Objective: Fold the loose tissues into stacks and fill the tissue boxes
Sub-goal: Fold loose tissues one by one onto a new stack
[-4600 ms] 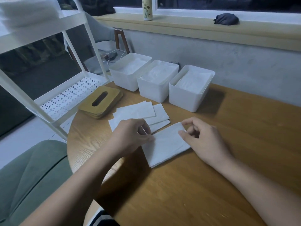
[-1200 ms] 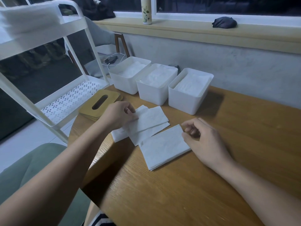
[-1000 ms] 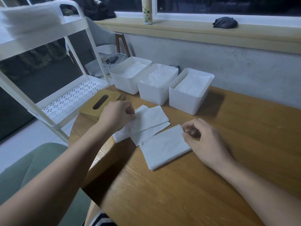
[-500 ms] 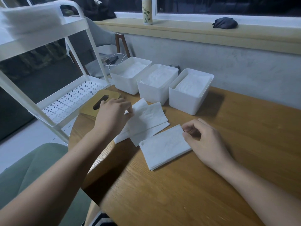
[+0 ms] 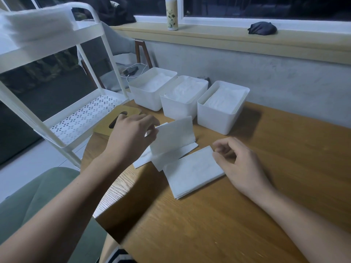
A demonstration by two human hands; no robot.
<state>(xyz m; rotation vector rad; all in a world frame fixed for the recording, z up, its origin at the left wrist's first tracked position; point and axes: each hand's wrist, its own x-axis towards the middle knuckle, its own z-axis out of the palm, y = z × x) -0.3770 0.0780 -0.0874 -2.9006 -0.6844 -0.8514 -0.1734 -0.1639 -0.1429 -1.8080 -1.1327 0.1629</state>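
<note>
My left hand (image 5: pixel 131 135) pinches the left edge of a white folded tissue (image 5: pixel 174 135) and holds it lifted, standing almost upright over the other loose tissues (image 5: pixel 171 153) lying on the wooden table (image 5: pixel 209 215). A folded tissue stack (image 5: pixel 193 170) lies in front of them. My right hand (image 5: pixel 241 166) rests at that stack's right edge with loosely curled fingers, its fingertips at the stack's far right corner. Three white tissue boxes (image 5: pixel 152 92) (image 5: pixel 182 99) (image 5: pixel 220 109) stand in a row behind, each with tissues inside.
Wooden box lids (image 5: pixel 114 122) with an oval slot lie left of my left hand. A white rolling cart (image 5: pixel 79 118) stands off the table's left edge, more tissues (image 5: pixel 36 23) on its top shelf. A grey wall and window sill run behind the boxes.
My left hand reached from the front stack to the loose tissues, pinched the top one and raised it off the pile until it stands upright. My right hand stayed at the stack.
</note>
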